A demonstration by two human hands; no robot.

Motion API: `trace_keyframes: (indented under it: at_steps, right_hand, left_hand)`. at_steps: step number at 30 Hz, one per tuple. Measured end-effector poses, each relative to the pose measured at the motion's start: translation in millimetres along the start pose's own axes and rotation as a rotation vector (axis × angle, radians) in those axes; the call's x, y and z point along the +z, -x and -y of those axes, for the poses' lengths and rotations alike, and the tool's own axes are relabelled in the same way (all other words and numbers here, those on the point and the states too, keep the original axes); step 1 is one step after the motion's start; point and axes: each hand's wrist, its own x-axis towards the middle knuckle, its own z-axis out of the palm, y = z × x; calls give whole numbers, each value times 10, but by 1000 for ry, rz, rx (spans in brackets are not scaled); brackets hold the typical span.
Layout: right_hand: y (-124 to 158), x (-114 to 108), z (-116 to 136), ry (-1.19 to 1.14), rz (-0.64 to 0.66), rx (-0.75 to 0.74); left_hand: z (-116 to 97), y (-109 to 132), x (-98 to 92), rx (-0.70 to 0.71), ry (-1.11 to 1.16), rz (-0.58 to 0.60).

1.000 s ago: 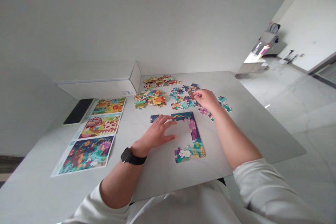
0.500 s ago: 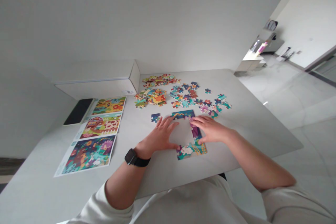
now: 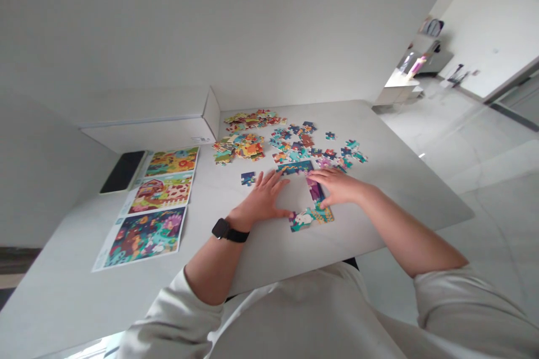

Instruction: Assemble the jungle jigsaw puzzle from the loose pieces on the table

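The left hand (image 3: 261, 201) lies open on the table (image 3: 269, 252), its thumb touching the bottom of the part-built puzzle frame (image 3: 311, 216). The open right hand (image 3: 340, 187) now rests on the frame's purple side, no longer over the loose pieces (image 3: 314, 151). A lone blue piece (image 3: 248, 178) sits just left of the frame, which lies well in from the table's right edge. Picture sheets (image 3: 147, 224) lie farther left.

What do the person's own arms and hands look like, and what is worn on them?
The left hand and right hand are bare, without gloves. The forearms are bare too, and come out of loose off-white sleeves. The left wrist wears a black smartwatch with a black strap.
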Motion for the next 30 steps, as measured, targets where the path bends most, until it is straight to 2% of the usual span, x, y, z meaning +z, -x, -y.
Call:
trace_keyframes:
  at_steps: [15, 18, 21, 23, 26, 30]
  right_hand:
    - [-32, -39, -35, 16, 28, 22]
    - [-42, -114, -40, -10, 14, -6]
    - [-91, -264, -80, -31, -71, -2]
    - [-147, -387, -117, -23, -155, 53]
    - [-252, -561, -178, 9, -264, 214]
    - [-383, -782, -308, 19, -301, 471]
  left_hand:
    - [-4, -62, 34, -11, 19, -12]
    - [2, -69, 28, -42, 26, -81]
    - [35, -78, -17, -131, 52, -207]
    - [70, -80, -60, -177, 81, -278]
    - [119, -70, -113, -191, 138, -363]
    - [145, -50, -142, -241, 224, -470]
